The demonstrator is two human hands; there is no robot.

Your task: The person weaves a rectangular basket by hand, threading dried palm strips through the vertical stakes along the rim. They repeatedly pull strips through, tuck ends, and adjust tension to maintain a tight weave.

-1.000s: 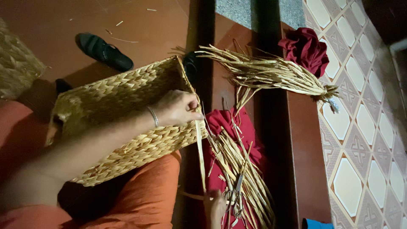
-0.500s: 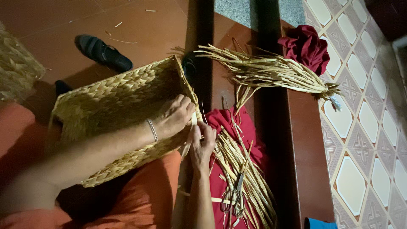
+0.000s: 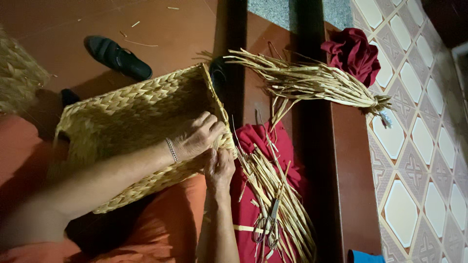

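Observation:
A woven straw basket (image 3: 126, 117) lies on its side across my lap. My left hand (image 3: 197, 136), with a bracelet at the wrist, grips the basket's rim near its right corner. Just below it, my right hand (image 3: 219, 168) has its fingers closed against the same corner, pinching a straw strand that is mostly hidden under the fingers. Loose straw strands (image 3: 275, 190) lie on a red cloth (image 3: 287, 151) just right of my hands.
A tied bundle of straw (image 3: 312, 83) lies on the dark wooden ledge (image 3: 353, 160). Scissors (image 3: 265, 226) rest among the loose strands. A crumpled dark red cloth (image 3: 353, 51) sits at the back, a black sandal (image 3: 117, 56) on the brown floor, patterned tiles (image 3: 419, 146) at right.
My right hand has come up from the loose straw to the basket's corner, under my left hand. The long strand that hung from the rim is no longer hanging free.

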